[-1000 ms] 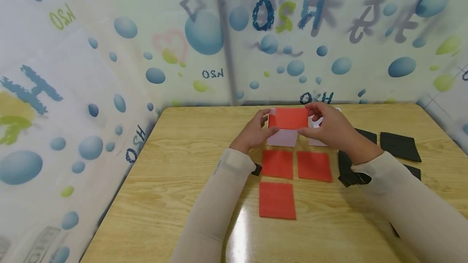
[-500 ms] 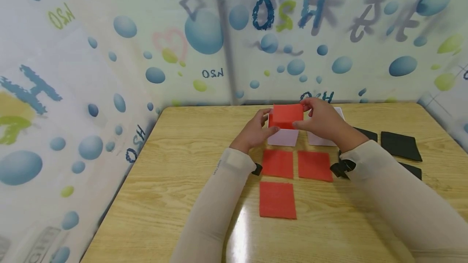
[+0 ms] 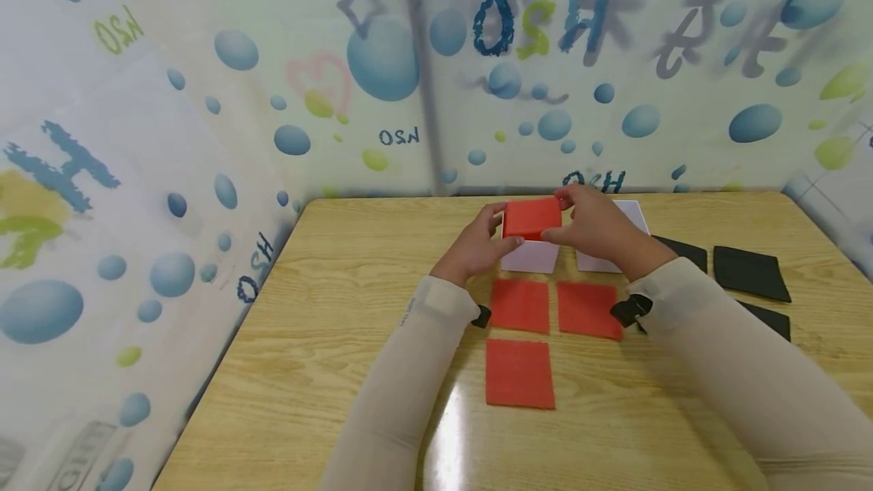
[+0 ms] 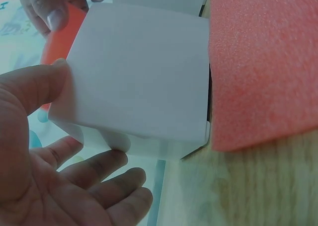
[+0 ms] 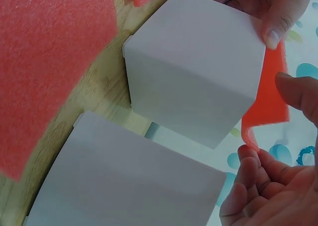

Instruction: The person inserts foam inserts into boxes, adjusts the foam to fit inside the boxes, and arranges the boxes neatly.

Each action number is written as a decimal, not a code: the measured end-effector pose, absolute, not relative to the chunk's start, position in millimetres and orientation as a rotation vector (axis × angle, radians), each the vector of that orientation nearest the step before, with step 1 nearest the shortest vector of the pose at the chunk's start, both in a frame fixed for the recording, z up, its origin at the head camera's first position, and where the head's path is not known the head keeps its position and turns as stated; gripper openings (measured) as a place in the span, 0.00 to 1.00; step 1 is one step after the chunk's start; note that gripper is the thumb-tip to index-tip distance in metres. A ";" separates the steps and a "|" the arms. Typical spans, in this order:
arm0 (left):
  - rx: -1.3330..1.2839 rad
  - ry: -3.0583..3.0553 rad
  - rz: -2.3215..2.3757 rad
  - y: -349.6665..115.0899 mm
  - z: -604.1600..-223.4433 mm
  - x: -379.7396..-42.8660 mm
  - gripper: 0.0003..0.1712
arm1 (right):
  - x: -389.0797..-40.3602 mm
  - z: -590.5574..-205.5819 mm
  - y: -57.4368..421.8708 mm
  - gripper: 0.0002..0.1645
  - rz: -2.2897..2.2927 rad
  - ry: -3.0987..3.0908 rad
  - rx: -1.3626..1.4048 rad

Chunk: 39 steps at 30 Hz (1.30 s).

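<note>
A white box (image 3: 529, 258) stands open-topped near the table's back edge. My left hand (image 3: 470, 245) grips its left side, thumb on the front face and fingers along the side in the left wrist view. A red foam sheet (image 5: 272, 94) sits in the mouth of the box, partly above the rim, its right edge bent over. My right hand (image 3: 600, 229) holds that sheet at its right edge, thumb near the front and fingertips at the back. The lower part of the sheet is hidden inside the box.
Another white box (image 5: 134, 176) stands to the right, partly behind my right hand. Three red foam squares (image 3: 520, 373) lie flat in front of the boxes. Several black foam squares (image 3: 750, 273) lie at the right, some partly covered by my right arm. A patterned wall rises behind the table (image 3: 327, 309).
My right hand has moved left with the red foam sheet, which now lies over the left box's opening instead of reaching past its right side. My left hand has stayed on the box.
</note>
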State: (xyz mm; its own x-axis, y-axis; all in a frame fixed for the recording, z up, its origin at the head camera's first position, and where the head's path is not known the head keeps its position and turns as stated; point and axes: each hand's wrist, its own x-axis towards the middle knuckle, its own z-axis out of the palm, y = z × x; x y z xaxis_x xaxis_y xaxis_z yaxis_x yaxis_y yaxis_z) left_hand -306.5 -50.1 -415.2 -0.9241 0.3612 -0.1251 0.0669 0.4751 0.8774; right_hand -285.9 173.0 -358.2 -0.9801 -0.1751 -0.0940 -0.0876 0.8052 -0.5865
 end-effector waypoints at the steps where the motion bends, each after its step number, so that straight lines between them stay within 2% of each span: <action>1: 0.363 2.435 1.426 -50.1 -415.3 -306.7 0.42 | -286.3 -358.4 172.7 0.51 -0.913 2.844 -0.207; 27: 0.357 2.444 1.402 -52.2 -417.9 -307.4 0.43 | -294.0 -353.2 160.6 0.52 -0.758 2.831 -0.208; 32: 0.360 2.441 1.402 -52.4 -418.4 -308.0 0.43 | -295.2 -353.5 163.0 0.55 -0.727 2.821 -0.227; 39: 0.370 2.456 1.403 -51.8 -417.6 -307.7 0.43 | -293.3 -351.9 165.7 0.64 -0.639 2.833 -0.257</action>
